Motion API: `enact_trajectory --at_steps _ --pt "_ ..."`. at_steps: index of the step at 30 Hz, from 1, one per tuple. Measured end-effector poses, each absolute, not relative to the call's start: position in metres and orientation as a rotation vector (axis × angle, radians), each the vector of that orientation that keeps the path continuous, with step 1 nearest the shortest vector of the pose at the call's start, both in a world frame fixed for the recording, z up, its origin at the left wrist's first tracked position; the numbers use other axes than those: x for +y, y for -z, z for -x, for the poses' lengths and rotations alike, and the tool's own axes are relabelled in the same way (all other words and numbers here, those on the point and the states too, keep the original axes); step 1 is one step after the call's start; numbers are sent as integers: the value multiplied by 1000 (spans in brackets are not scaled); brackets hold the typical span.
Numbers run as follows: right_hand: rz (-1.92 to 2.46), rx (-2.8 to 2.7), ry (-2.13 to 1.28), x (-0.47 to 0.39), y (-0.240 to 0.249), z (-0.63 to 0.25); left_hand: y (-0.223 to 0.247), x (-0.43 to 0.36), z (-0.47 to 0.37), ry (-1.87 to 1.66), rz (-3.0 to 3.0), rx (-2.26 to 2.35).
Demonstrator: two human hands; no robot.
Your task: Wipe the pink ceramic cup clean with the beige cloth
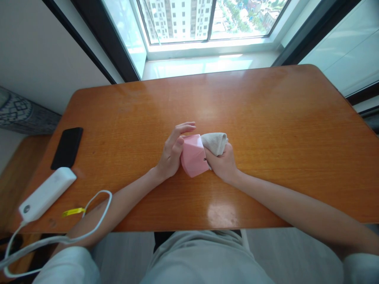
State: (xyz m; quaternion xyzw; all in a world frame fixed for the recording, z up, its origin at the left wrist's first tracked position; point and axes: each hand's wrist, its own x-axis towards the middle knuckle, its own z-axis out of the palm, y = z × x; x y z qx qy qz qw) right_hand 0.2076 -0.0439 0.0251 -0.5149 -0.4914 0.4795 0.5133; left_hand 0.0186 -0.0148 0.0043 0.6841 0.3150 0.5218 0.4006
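Note:
A pink object with flat, angled faces (194, 156) is held between my hands above the middle of the table; I cannot tell its exact kind. My left hand (173, 152) grips its left side, the thumb pressed to it and the fingers reaching past its far edge. In my right hand (222, 163) is a folded light grey cloth (215, 142), bunched in the fist against the pink object's right side. A small dark mark shows on that side, close to my right thumb. The object's underside is hidden.
The brown wooden table (281, 118) has a black phone (67, 148) at its left, near a white power strip (47, 194). The strip's white cable (100, 221), with a yellow tag (73, 212), loops over my left forearm. A window (207, 23) lies beyond the far edge.

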Motion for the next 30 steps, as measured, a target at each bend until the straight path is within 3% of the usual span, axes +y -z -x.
enact_trajectory --at_steps 6,12,30 --pt "1256 -1040 -1223 -39 -23 -209 12 -1 -10 -1364 -2441 402" --pt "1263 -986 -1273 -36 -23 -209 16 10 -4 -1335 -2712 377" --pt "1274 -1183 -1048 -44 -20 -211 -9 -11 -9 -898 -1605 742"
